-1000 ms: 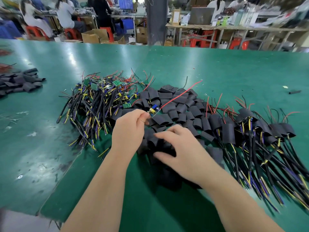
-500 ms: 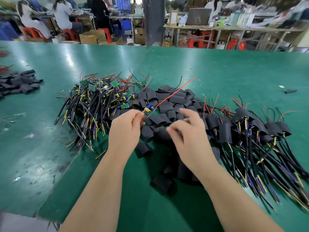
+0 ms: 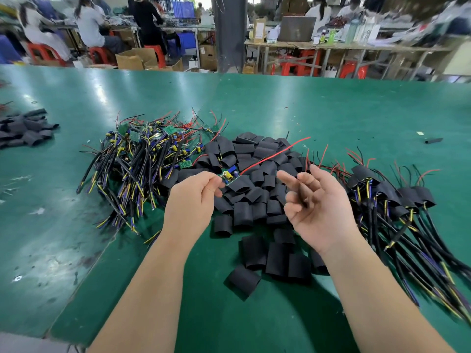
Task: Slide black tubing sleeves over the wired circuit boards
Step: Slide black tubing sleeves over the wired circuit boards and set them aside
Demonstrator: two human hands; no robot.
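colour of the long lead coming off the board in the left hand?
Red. Head view: the lead runs from the board over the black sleeves.

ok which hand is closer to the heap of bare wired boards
Left. The left hand, pinching a circuit board, is just right of the heap; the right hand is farther right, above the loose black sleeves.

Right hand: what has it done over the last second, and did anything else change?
The right hand rose off the sleeve pile and turned palm up; something dark, maybe a sleeve, shows between its fingers, too blurred to confirm. The left hand still pinches the board; the wire bundles lie as before.
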